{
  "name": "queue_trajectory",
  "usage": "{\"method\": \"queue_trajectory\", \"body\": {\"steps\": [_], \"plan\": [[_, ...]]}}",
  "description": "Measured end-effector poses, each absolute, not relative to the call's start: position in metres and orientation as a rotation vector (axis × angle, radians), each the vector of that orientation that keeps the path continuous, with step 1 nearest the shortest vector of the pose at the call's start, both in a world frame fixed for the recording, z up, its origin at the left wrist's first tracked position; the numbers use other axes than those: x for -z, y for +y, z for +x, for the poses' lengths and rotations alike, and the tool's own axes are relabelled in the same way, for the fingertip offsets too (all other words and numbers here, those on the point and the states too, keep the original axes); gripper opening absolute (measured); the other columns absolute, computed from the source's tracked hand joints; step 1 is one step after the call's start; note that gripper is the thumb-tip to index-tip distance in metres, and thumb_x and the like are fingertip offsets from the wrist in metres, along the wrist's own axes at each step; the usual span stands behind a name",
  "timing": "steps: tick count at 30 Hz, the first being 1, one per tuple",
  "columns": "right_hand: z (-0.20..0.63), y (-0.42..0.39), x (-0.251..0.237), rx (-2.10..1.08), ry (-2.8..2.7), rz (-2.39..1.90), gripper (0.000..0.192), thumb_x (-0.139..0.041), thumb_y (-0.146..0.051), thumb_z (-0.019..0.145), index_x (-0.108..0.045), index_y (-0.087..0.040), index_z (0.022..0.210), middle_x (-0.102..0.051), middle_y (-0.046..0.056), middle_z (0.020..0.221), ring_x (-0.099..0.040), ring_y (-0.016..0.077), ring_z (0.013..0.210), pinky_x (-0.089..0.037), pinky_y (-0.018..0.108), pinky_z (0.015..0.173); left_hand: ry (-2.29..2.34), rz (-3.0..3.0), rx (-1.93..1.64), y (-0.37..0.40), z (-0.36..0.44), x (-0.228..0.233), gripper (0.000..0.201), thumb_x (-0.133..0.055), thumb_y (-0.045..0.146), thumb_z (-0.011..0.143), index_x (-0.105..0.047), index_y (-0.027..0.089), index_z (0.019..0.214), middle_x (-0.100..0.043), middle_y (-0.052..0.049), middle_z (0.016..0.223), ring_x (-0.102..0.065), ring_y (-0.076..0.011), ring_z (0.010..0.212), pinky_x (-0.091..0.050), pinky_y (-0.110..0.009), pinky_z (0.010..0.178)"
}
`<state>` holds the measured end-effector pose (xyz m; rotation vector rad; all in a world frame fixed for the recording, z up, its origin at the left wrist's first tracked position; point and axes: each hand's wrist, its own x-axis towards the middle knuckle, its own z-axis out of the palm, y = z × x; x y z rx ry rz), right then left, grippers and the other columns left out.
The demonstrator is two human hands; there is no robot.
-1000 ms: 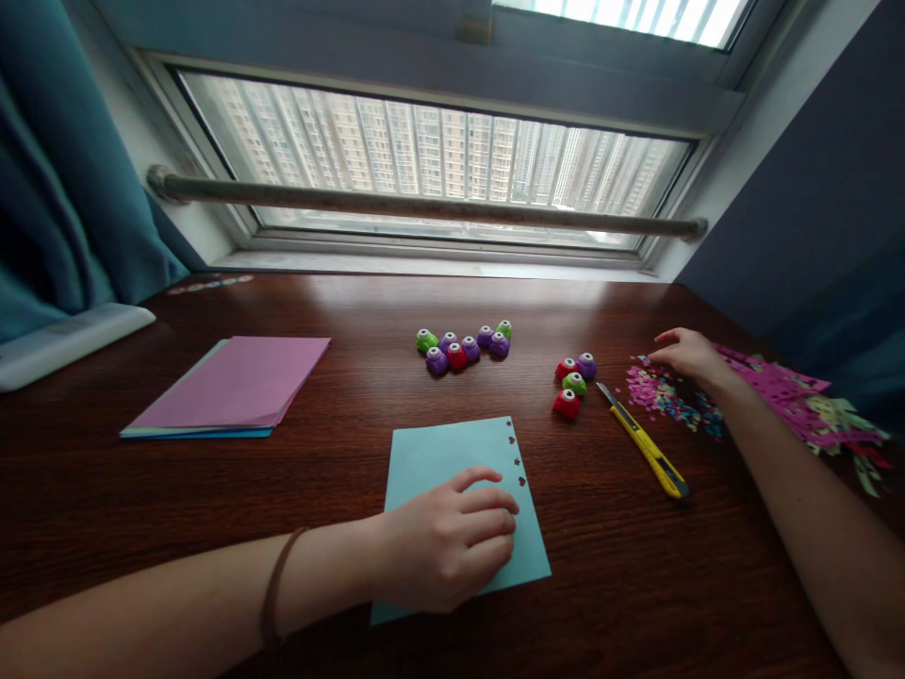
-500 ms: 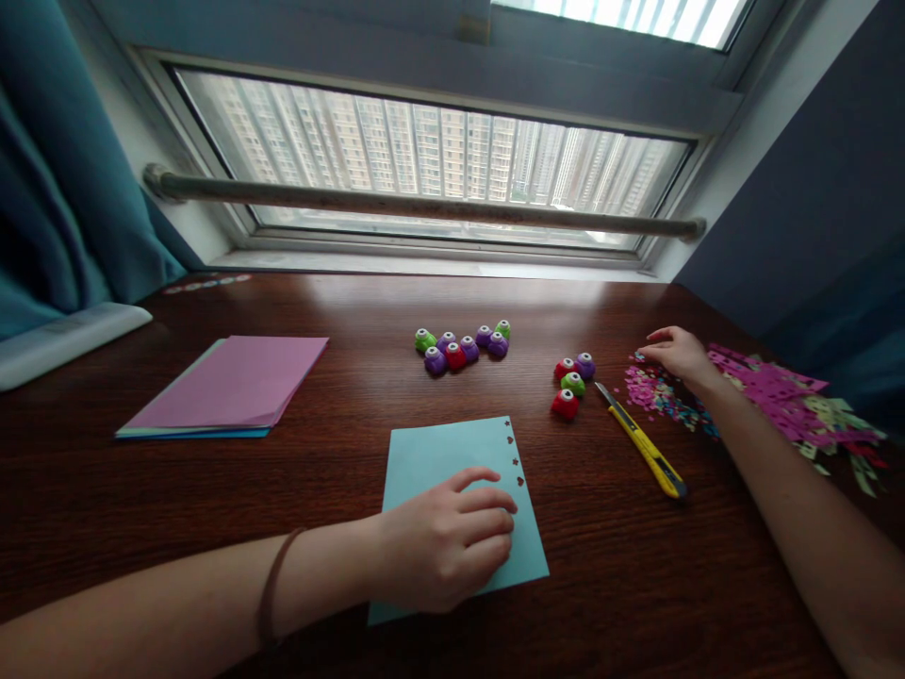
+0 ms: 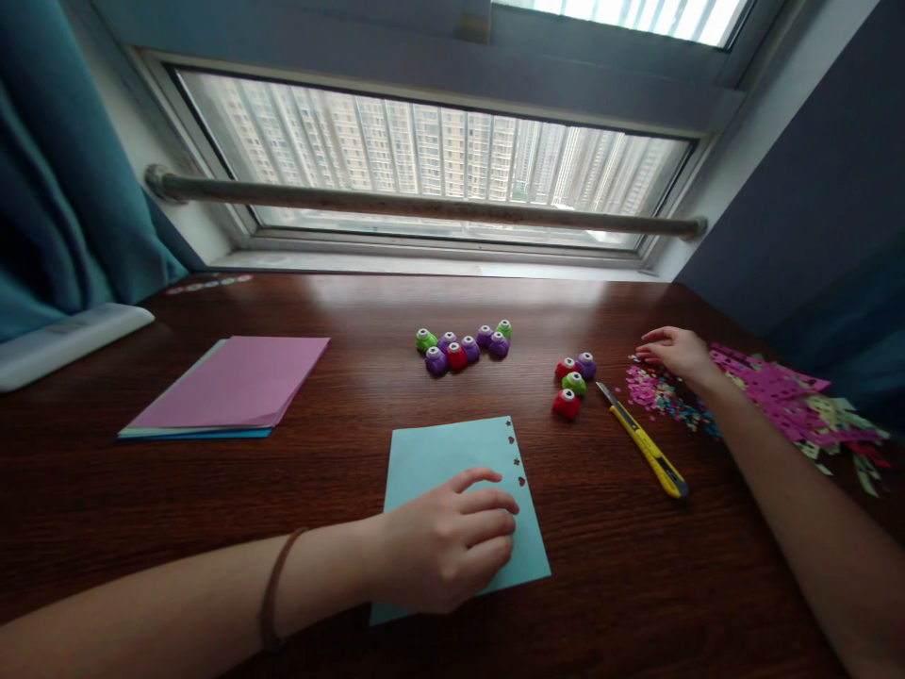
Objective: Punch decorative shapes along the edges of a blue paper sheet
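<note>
My left hand [image 3: 445, 542] rests palm down on a light blue sheet of paper [image 3: 442, 453], its fingers bent and a little apart. Small star and heart holes run down the sheet's right edge. Far to the right, my right hand [image 3: 679, 354] hovers at the back of a pile of tiny pink, blue and white paper cutouts [image 3: 651, 391]. Its fingers are apart, with nothing visible in them; the fingertips are close to the pile's far edge. A yellow utility knife [image 3: 647, 441] with its blade out lies between the two hands.
Small eyed craft punches in red, green and purple stand in groups at the middle [image 3: 456, 355] and right [image 3: 567, 405]. Pink and blue paper sheets [image 3: 233, 382] are stacked at left. Punched pink scraps [image 3: 770, 391] lie beyond my right forearm. A metal bar [image 3: 424, 203] crosses the window.
My right hand has shifted very slightly to the left, at the far edge of the cutouts. My left hand stays on the paper.
</note>
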<state>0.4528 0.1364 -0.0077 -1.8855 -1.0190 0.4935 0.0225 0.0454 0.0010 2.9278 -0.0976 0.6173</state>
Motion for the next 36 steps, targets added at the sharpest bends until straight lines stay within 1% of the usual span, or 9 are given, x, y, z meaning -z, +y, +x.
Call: {"method": "queue_trajectory", "body": {"steps": [8,12,17,21,25,27,31,34,36], "plan": [[0.443,0.135,0.0,-0.543,-0.879,-1.929,0.02,-0.05,0.006,0.074,-0.054,-0.014,0.073,-0.06,0.0,0.05,-0.062,0.0143,0.047,-0.051,0.023,0.046,-0.101,2.93,-0.632,0.045,0.023,-0.002,0.013,-0.042,0.007,0.082,-0.054,0.01,0.079,-0.06,-0.007,0.084,-0.053,-0.0193,0.095,-0.031,-0.04,0.098],[0.433,0.133,-0.006,-0.566,-0.88,-1.821,0.02,-0.049,0.004,0.075,-0.054,-0.015,0.072,-0.063,0.002,0.055,-0.064,0.0147,0.052,-0.054,0.025,0.052,-0.105,2.923,-0.628,0.046,0.023,-0.002,0.013,-0.041,0.008,0.083,-0.054,0.01,0.079,-0.06,-0.008,0.083,-0.053,-0.0197,0.095,-0.031,-0.041,0.098],[0.411,0.129,-0.028,-0.417,-0.927,-1.617,0.019,-0.044,-0.001,0.08,-0.054,-0.016,0.076,-0.064,0.002,0.064,-0.063,0.0118,0.057,-0.054,0.025,0.06,-0.108,2.914,-0.621,0.046,0.023,-0.001,0.012,-0.042,0.007,0.082,-0.053,0.01,0.081,-0.06,-0.008,0.084,-0.053,-0.0196,0.095,-0.032,-0.041,0.097],[0.363,0.11,-0.055,-0.43,-1.095,-1.468,0.009,-0.051,-0.015,0.083,-0.06,-0.017,0.081,-0.066,0.002,0.072,-0.063,0.0121,0.064,-0.052,0.025,0.066,-0.101,2.929,-0.634,0.045,0.023,-0.002,0.012,-0.042,0.008,0.082,-0.053,0.012,0.08,-0.061,-0.008,0.086,-0.054,-0.0193,0.095,-0.033,-0.04,0.097],[0.288,0.064,-0.07,-0.569,-1.588,-1.506,0.016,-0.051,-0.026,0.086,-0.061,-0.018,0.076,-0.061,0.0,0.059,-0.057,0.0123,0.052,-0.044,0.022,0.05,-0.12,2.96,-0.671,0.045,0.023,-0.002,0.012,-0.041,0.009,0.083,-0.053,0.012,0.08,-0.06,-0.008,0.086,-0.055,-0.0196,0.092,-0.039,-0.036,0.089],[0.251,0.036,-0.063,-0.421,-1.943,-1.541,0.022,-0.047,-0.028,0.088,-0.056,-0.019,0.07,-0.056,-0.001,0.053,-0.052,0.0121,0.048,-0.038,0.023,0.048,-0.105,3.004,-0.68,0.045,0.022,-0.001,0.012,-0.042,0.01,0.083,-0.053,0.012,0.08,-0.06,-0.009,0.084,-0.056,-0.0188,0.087,-0.043,-0.032,0.078],[0.203,-0.003,-0.032,0.085,-2.421,-1.527,0.023,-0.04,-0.015,0.089,-0.054,-0.017,0.07,-0.058,0.004,0.063,-0.053,0.0148,0.055,-0.03,0.026,0.049,0.042,3.144,-0.69,0.044,0.021,0.002,0.013,-0.043,0.012,0.085,-0.052,0.015,0.075,-0.057,-0.007,0.077,-0.055,-0.017,0.073,-0.043,-0.03,0.066],[0.204,0.004,-0.026,0.142,-2.44,-1.569,0.02,-0.043,-0.014,0.088,-0.054,-0.017,0.071,-0.059,0.004,0.064,-0.054,0.0147,0.055,-0.029,0.026,0.049,0.125,3.188,-0.662,0.044,0.021,0.002,0.015,-0.042,0.013,0.086,-0.051,0.015,0.074,-0.056,-0.007,0.075,-0.053,-0.0173,0.071,-0.043,-0.031,0.065],[0.226,0.025,-0.036,0.052,-2.227,-1.682,0.021,-0.044,-0.018,0.088,-0.055,-0.016,0.071,-0.06,0.004,0.065,-0.055,0.0146,0.055,-0.032,0.025,0.05,0.139,3.184,-0.655,0.044,0.022,0.001,0.016,-0.04,0.013,0.087,-0.051,0.015,0.075,-0.057,-0.008,0.076,-0.054,-0.0179,0.074,-0.043,-0.031,0.067]]}}
